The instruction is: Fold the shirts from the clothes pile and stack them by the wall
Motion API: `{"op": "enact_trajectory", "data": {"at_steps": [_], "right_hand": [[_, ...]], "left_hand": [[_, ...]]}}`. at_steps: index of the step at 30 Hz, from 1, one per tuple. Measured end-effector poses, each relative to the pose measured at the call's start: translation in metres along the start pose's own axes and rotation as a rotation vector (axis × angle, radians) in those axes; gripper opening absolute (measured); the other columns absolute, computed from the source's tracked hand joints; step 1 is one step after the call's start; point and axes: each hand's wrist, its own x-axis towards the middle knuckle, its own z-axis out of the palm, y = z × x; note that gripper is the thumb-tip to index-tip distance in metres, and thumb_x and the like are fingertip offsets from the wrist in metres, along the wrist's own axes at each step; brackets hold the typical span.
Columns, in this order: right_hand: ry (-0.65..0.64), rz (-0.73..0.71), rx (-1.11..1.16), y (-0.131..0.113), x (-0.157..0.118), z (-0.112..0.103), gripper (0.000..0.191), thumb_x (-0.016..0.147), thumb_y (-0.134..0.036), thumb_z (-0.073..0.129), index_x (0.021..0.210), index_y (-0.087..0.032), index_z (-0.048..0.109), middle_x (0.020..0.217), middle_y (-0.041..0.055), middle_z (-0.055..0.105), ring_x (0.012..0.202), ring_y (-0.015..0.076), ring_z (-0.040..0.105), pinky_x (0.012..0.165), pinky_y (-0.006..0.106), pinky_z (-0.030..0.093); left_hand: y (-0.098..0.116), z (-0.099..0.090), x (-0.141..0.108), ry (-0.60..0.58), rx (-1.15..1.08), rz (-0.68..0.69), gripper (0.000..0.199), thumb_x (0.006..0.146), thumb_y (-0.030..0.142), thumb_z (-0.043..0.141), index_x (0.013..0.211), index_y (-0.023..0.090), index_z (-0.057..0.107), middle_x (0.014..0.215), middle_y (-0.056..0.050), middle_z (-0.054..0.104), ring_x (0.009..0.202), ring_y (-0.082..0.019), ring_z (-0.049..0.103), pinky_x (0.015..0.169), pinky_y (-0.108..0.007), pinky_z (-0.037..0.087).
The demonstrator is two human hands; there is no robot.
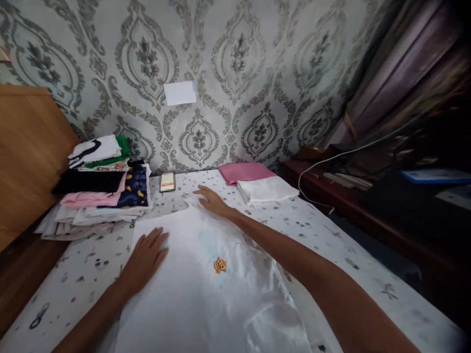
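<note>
A white garment (176, 294) with a small orange cartoon figure on it is spread over the patterned sheet in front of me. My left hand (147, 255) lies flat on its left part, fingers extended. Near the garment's far top edge is my right hand (211, 200), with its fingers apart and nothing gripped between them. The right forearm crosses above the garment's right side. The garment's right part looks shiny and wrinkled, while the left part is smoother.
Folded clothes (91, 189) form a tall stack at the left, beside a wooden panel (29, 147). A small card-like object (167, 182) lies near the wall. Pink (245, 172) and white folded cloths (267, 189) lie at the back right. A cable (309, 171) hangs over a dark red ledge.
</note>
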Motion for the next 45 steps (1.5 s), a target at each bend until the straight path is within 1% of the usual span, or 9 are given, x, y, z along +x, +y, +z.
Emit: {"op": "enact_trajectory", "data": {"at_steps": [7, 15, 19, 23, 27, 31, 36, 40, 45], "right_hand": [[-0.121, -0.165, -0.07, 0.003, -0.054, 0.019, 0.047, 0.101, -0.035, 0.041, 0.143, -0.017, 0.049, 0.158, 0.0123, 0.036, 0.146, 0.0227, 0.033, 0.12, 0.041, 0.026], [-0.048, 0.075, -0.13, 0.054, -0.061, -0.008, 0.048, 0.101, -0.036, 0.042, 0.143, -0.012, 0.048, 0.155, 0.0171, 0.04, 0.146, 0.0266, 0.032, 0.119, 0.044, 0.027], [-0.017, 0.144, -0.105, 0.061, -0.036, -0.01, 0.044, 0.102, -0.031, 0.039, 0.14, -0.012, 0.049, 0.147, 0.0172, 0.05, 0.141, 0.0258, 0.04, 0.116, 0.044, 0.032], [-0.03, 0.252, -0.09, 0.061, 0.016, -0.008, 0.039, 0.101, -0.029, 0.046, 0.134, -0.01, 0.054, 0.135, 0.0183, 0.058, 0.129, 0.028, 0.05, 0.11, 0.048, 0.039], [-0.111, 0.347, -0.026, 0.061, 0.058, -0.006, 0.038, 0.095, -0.036, 0.061, 0.127, -0.016, 0.058, 0.128, 0.0104, 0.06, 0.111, 0.0246, 0.061, 0.093, 0.047, 0.053], [-0.17, 0.413, 0.075, 0.06, 0.068, -0.007, 0.037, 0.094, -0.037, 0.061, 0.124, -0.016, 0.06, 0.125, 0.0084, 0.061, 0.106, 0.0243, 0.063, 0.088, 0.044, 0.055], [-0.045, 0.472, 0.241, 0.055, 0.05, -0.021, 0.031, 0.095, -0.035, 0.061, 0.118, -0.015, 0.061, 0.114, 0.008, 0.065, 0.095, 0.0197, 0.065, 0.081, 0.039, 0.057], [0.116, 0.465, 0.43, 0.045, 0.021, -0.039, 0.014, 0.085, -0.021, 0.069, 0.091, -0.015, 0.057, 0.064, -0.003, 0.06, 0.057, 0.0135, 0.063, 0.052, 0.024, 0.051], [0.232, 0.408, 0.641, 0.028, -0.04, -0.055, 0.022, 0.08, -0.018, 0.066, 0.085, -0.021, 0.045, 0.056, -0.0072, 0.054, 0.057, 0.0149, 0.068, 0.049, 0.02, 0.049]], "left_hand": [[-0.005, 0.012, 0.012, -0.015, 0.015, 0.003, 0.057, 0.1, 0.049, 0.033, 0.147, 0.019, 0.043, 0.155, -0.014, 0.042, 0.146, -0.026, 0.035, 0.117, -0.051, 0.031], [-0.034, 0.015, 0.009, -0.025, 0.073, -0.177, 0.067, 0.097, 0.055, 0.029, 0.148, 0.012, 0.04, 0.156, -0.017, 0.039, 0.148, -0.029, 0.03, 0.117, -0.052, 0.028], [-0.041, 0.011, 0.014, -0.023, 0.026, -0.197, 0.065, 0.097, 0.052, 0.03, 0.147, 0.011, 0.042, 0.155, -0.018, 0.04, 0.147, -0.031, 0.033, 0.116, -0.054, 0.03], [-0.048, 0.004, 0.03, 0.019, 0.0, -0.196, 0.057, 0.098, 0.046, 0.03, 0.14, 0.012, 0.048, 0.148, -0.019, 0.049, 0.14, -0.032, 0.043, 0.111, -0.053, 0.037], [-0.057, -0.002, 0.045, 0.063, 0.057, -0.166, 0.046, 0.097, 0.037, 0.031, 0.131, 0.016, 0.053, 0.13, -0.015, 0.062, 0.122, -0.029, 0.055, 0.103, -0.046, 0.044], [-0.064, -0.007, 0.054, 0.083, 0.111, -0.18, 0.04, 0.093, 0.034, 0.035, 0.115, 0.014, 0.062, 0.105, -0.014, 0.064, 0.103, -0.029, 0.058, 0.096, -0.043, 0.045], [-0.063, -0.018, 0.058, 0.105, 0.018, -0.215, 0.02, 0.082, 0.031, 0.041, 0.082, 0.019, 0.057, 0.088, -0.011, 0.06, 0.088, -0.027, 0.057, 0.083, -0.039, 0.048], [-0.047, -0.037, 0.05, 0.111, -0.059, -0.197, 0.015, 0.082, 0.03, 0.039, 0.082, 0.021, 0.051, 0.083, -0.006, 0.061, 0.082, -0.025, 0.06, 0.074, -0.035, 0.047], [-0.028, -0.056, 0.033, 0.109, -0.007, -0.136, 0.015, 0.085, 0.028, 0.036, 0.08, 0.022, 0.049, 0.079, -0.005, 0.063, 0.08, -0.025, 0.061, 0.072, -0.036, 0.043]]}}
